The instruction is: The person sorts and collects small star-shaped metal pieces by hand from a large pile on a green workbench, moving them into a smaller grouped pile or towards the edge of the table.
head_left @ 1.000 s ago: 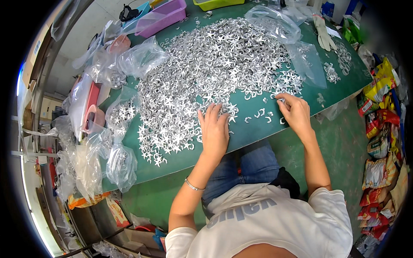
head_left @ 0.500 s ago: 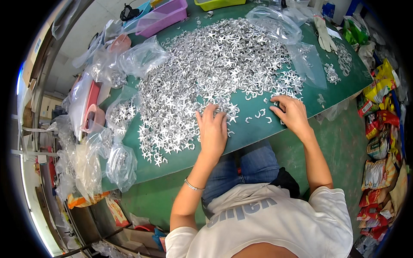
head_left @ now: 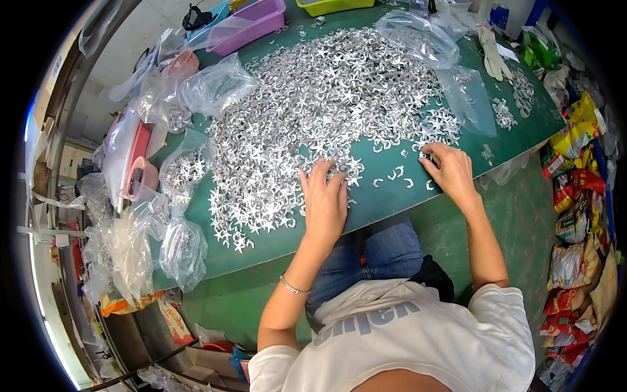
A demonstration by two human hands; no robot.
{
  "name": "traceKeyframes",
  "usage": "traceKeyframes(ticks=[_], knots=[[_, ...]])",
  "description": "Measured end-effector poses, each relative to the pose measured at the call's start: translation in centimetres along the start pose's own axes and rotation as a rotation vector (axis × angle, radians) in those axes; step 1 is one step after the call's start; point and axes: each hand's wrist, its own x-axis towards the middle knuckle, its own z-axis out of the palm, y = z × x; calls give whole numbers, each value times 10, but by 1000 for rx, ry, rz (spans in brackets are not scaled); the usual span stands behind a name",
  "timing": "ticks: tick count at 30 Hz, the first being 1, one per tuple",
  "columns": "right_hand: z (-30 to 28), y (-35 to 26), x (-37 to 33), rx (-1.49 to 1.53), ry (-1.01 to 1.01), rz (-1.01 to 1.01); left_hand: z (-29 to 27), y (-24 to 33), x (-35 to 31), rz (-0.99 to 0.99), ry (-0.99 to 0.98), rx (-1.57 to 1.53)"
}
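A broad heap of small silver metal pieces (head_left: 339,85), star-shaped and crescent-shaped, covers much of the green table (head_left: 385,199). My left hand (head_left: 325,204) rests at the near edge of the heap, fingers spread over the star pieces (head_left: 261,215), gripping nothing that shows. To its right, my right hand (head_left: 452,173) has thumb and forefinger pinched together on a small silver piece (head_left: 425,155), mostly covered by the fingertips. Several loose crescent pieces (head_left: 397,172) lie on the table between the hands, one of them close under the right hand.
Clear plastic bags (head_left: 183,245) with metal pieces crowd the left side. A purple bin (head_left: 245,29) and a lime-green tray (head_left: 336,5) stand at the far edge. White gloves (head_left: 491,55) and a small pile of pieces (head_left: 503,114) lie far right. Colourful sacks (head_left: 568,255) line the floor beyond.
My right hand has shifted slightly right, and its thumb and forefinger have closed from apart into a pinch on a small piece. My left hand has barely moved.
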Motion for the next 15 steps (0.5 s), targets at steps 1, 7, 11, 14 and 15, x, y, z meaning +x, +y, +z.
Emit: traceKeyframes(ticks=[1,7,11,14,15], knots=[[-2,2,2,103,-53,47,-1,0,0,-2,0,-1],[-7,-10,15,1575,-212,480,-3,-2,-4,-21,0,-11],[-4,-19,22,1076,-144,410,-3,-3,-6,-28,13,-31],[8,-23,21,273,-136,178,-3,-6,-8,-38,18,-38],[11,-26,20,28,-134,105,-3,-5,-8,-41,14,-41]])
